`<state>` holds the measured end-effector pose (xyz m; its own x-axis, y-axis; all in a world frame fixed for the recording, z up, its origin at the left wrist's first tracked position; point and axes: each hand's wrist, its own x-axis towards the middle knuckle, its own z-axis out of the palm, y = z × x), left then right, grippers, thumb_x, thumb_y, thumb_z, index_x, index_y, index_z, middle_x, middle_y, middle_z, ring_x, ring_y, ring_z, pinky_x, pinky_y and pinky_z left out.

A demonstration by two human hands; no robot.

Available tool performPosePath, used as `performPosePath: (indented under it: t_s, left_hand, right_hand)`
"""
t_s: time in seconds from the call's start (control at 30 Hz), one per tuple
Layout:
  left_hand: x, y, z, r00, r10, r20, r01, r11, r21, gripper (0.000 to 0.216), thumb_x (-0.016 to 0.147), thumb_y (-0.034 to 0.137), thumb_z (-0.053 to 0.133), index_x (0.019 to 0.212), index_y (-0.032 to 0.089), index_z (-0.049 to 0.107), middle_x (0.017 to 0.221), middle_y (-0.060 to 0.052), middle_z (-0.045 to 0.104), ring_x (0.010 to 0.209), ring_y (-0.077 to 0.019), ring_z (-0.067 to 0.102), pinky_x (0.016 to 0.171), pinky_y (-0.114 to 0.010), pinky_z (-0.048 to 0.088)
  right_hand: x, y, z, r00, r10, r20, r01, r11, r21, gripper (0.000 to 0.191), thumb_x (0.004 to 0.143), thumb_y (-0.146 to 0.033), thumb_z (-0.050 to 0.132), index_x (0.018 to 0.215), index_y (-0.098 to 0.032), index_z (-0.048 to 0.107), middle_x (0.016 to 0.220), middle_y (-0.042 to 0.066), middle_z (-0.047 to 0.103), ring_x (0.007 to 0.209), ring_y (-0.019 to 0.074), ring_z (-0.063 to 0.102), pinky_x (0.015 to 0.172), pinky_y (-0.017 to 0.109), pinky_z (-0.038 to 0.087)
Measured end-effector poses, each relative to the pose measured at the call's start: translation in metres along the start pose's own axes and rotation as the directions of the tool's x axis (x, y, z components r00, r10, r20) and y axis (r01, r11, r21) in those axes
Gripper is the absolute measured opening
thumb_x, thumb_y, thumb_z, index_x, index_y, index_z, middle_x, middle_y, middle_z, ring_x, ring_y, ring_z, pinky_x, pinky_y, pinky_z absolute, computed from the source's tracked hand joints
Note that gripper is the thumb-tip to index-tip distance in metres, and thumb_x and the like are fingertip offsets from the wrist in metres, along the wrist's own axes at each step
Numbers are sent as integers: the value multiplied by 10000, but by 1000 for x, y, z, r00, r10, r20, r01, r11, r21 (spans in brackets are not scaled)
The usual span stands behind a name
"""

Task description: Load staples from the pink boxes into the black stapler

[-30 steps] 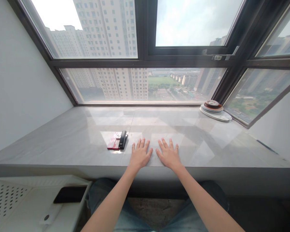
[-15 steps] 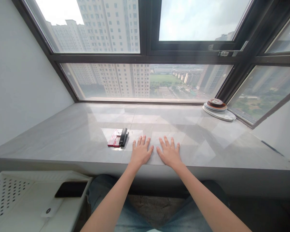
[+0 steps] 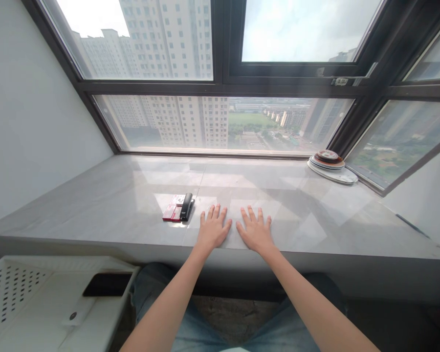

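My left hand (image 3: pixel 212 229) and my right hand (image 3: pixel 255 230) lie flat, palms down and fingers spread, side by side on the grey stone windowsill (image 3: pixel 113 205) near its front edge. Neither holds anything. A black stapler (image 3: pixel 186 207) rests on small red and white packs (image 3: pixel 172 213) just left of my left hand, a short gap away from the fingers.
A stack of plates (image 3: pixel 332 165) sits at the sill's far right corner by the window frame. A white perforated cart or tray (image 3: pixel 40 298) with a dark phone (image 3: pixel 107 284) stands low at the left. My knees in jeans are below the sill.
Both hands stay flat on the sill. The view tilted slightly, so everything sits a little lower and rightward in the frame than a second ago.
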<state>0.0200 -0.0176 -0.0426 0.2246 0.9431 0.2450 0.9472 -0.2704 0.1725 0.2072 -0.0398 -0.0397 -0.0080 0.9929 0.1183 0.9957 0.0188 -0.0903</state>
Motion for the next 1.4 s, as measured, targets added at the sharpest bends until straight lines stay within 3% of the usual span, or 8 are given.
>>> performPosePath:
  t_s: [0.5,0.83,0.93,1.07,1.13,1.2,1.3,1.4]
  left_hand:
    - [2,1,0,1000,-8,0,8,1000,5,616,1040,582,248,1611,356,302,1702,-17,256,1584,-271,154,1254,-573,107]
    - [7,5,-2,1000,-2,-24,2,1000,9,615,1051,564,223,1617,336,299,1708,-19,231,1587,-298,139,1258,-599,107]
    - [9,3,-4,1000,6,-18,-6,1000,8,617,1055,547,239,1634,335,255,1706,-15,234,1589,-299,135,1264,-604,105]
    - [3,0,-7,996,82,18,-82,997,6,631,1050,483,310,1653,332,199,1700,-14,250,1595,-322,96,1272,-614,82]
    - [-5,0,-8,992,119,42,-119,993,-5,646,1045,444,335,1659,319,178,1694,-25,268,1596,-332,84,1276,-604,80]
    - [-17,1,-10,989,143,50,-141,990,-26,645,1041,401,354,1657,292,196,1689,-47,282,1593,-335,103,1275,-589,107]
    - [-37,2,-22,978,209,22,-207,975,-81,594,1025,317,410,1609,251,328,1652,-95,357,1558,-356,226,1243,-597,194]
    - [-50,-1,-46,982,188,12,-182,963,-197,394,1015,274,445,1382,256,588,1399,-108,620,1342,-336,522,1116,-536,396]
  right_hand:
    - [-1,-3,-3,999,37,-1,-37,999,0,742,1013,-672,261,1663,-322,183,1737,72,57,1567,384,-13,1181,668,-17]
    - [2,-4,-2,995,38,-96,-36,999,22,688,1014,-620,329,1629,-312,309,1706,89,208,1562,399,40,1193,657,-4]
    - [17,-10,-7,994,75,-76,-65,991,119,644,1009,-581,374,1568,-264,423,1639,144,332,1526,415,165,1194,657,24]
    - [55,-62,-20,998,-3,-56,17,968,249,680,998,-646,366,1561,-266,394,1438,146,537,1336,330,451,1184,516,256]
    - [78,-108,-25,984,-159,-85,180,889,422,820,970,-698,400,1621,-221,254,1444,152,512,1300,316,469,1074,443,411]
    - [99,-156,-26,972,-221,-83,232,830,507,912,926,-749,449,1619,-197,233,1439,168,493,1270,335,478,1014,454,456]
    - [127,-203,-24,972,-231,-46,219,812,541,842,884,-714,561,1491,-146,423,1379,199,515,1223,347,500,964,462,477]
    - [145,-195,-23,962,-272,-7,232,809,541,586,840,-551,690,1270,-165,595,1241,157,601,1120,315,555,906,418,490]
